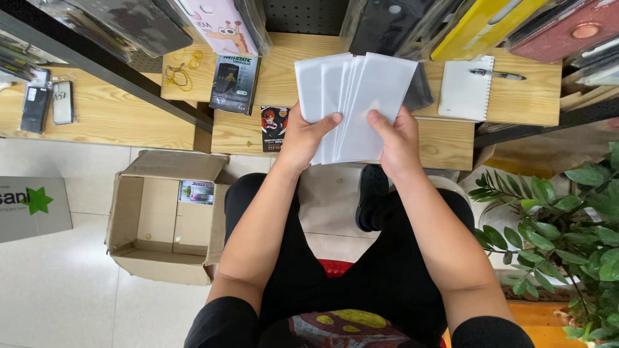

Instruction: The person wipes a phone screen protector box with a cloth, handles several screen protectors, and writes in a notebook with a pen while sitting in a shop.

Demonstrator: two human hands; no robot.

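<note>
Both my hands hold a fanned stack of white flat packets (pixel 353 96) over the front edge of a wooden table (pixel 516 106). My left hand (pixel 302 138) grips the stack's lower left side, thumb across the front. My right hand (pixel 398 140) grips the lower right side, with its thumb on the foremost packet. I sit with my legs in black trousers below the stack.
An open cardboard box (pixel 169 216) with a small packet inside stands on the tiled floor at left. On the table lie a dark packaged item (pixel 233 84), a small card (pixel 274 127), rubber bands (pixel 179 74), and a notebook (pixel 465 90) with a pen (pixel 498 75). A leafy plant (pixel 570 225) stands at right.
</note>
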